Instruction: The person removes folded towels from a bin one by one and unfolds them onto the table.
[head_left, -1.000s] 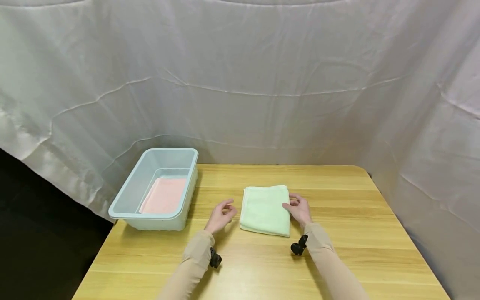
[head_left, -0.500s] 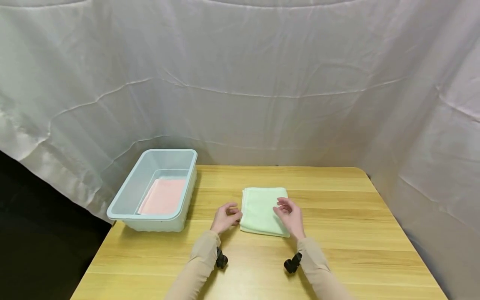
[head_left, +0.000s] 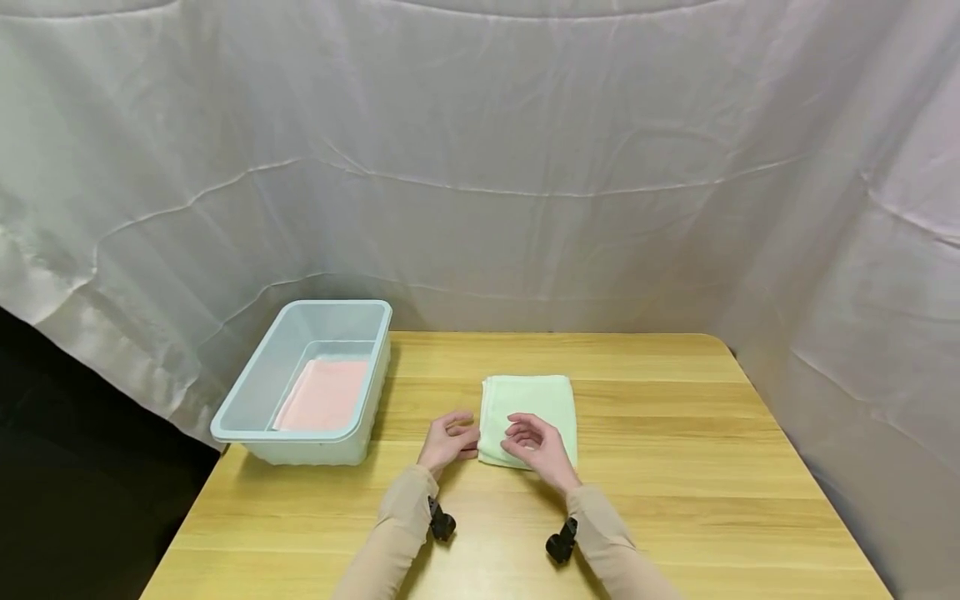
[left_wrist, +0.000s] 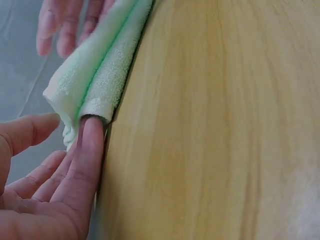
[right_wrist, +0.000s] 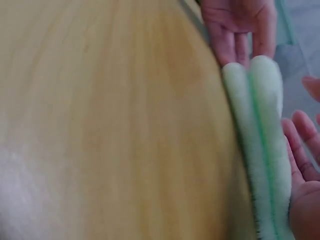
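A pale green towel [head_left: 525,396], folded into a square, lies flat on the table. My left hand [head_left: 447,442] is at its left edge. In the left wrist view a finger of the left hand [left_wrist: 70,195] tucks under the towel's folded layers [left_wrist: 107,75], while the thumb stays apart from the cloth. My right hand [head_left: 542,450] is over the towel's front part with loosely bent fingers and nothing in them. The right wrist view has the right hand [right_wrist: 305,180] alongside the thick folded edge [right_wrist: 265,135], its fingertips close to the cloth.
A light blue plastic bin [head_left: 307,452] stands at the table's left side, with a folded pink towel [head_left: 326,396] on its floor. The wooden table [head_left: 675,467] extends to the right. Behind it hangs a grey curtain [head_left: 525,225].
My left hand has moved right, up to the towel's left edge. The right hand has left the towel's right edge and shifted left and nearer over the towel. The towel stays in place.
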